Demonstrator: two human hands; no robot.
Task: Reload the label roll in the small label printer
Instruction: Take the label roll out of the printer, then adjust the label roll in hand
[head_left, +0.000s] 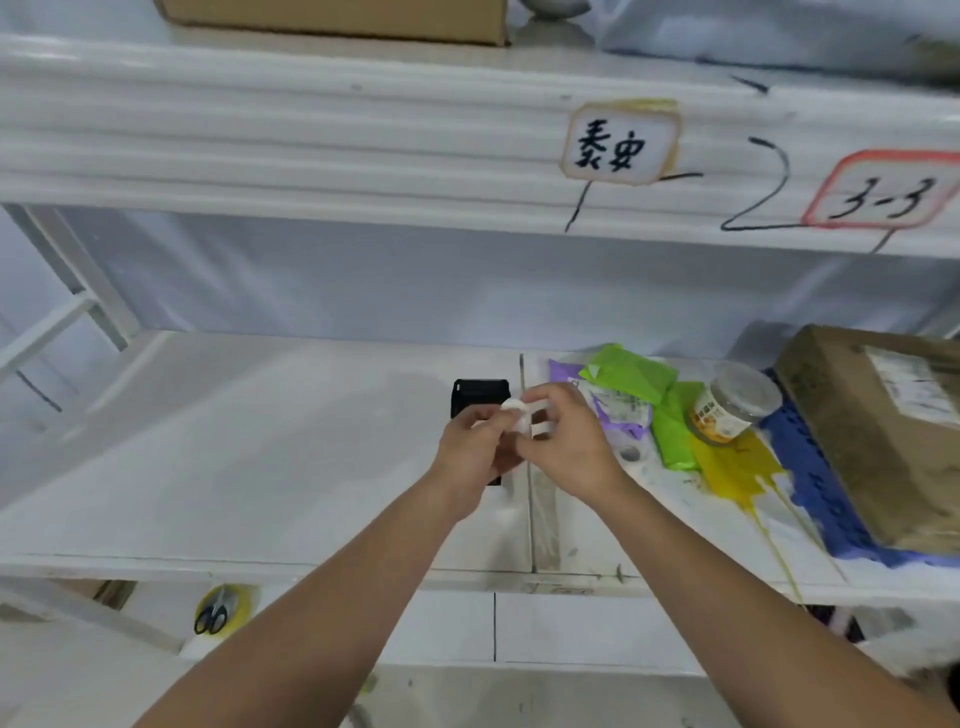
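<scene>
A small black label printer (479, 396) lies on the white shelf (260, 441), mostly hidden behind my hands. Just in front of it I hold a small white label roll (516, 410) with both hands. My left hand (475, 454) pinches the roll from the left. My right hand (566, 441) grips it from the right, and a short white strip (540, 428) sticks out under its fingers. Whether the printer's lid is open I cannot tell.
To the right lie green and purple packets (631, 376), a clear jar with a yellow label (732, 402), a yellow bag (737, 467), a blue crate (821, 483) and a cardboard box (893, 431). Scissors inside a yellow tape roll (215, 613) sit below the shelf. Another shelf beam (311, 140) runs overhead.
</scene>
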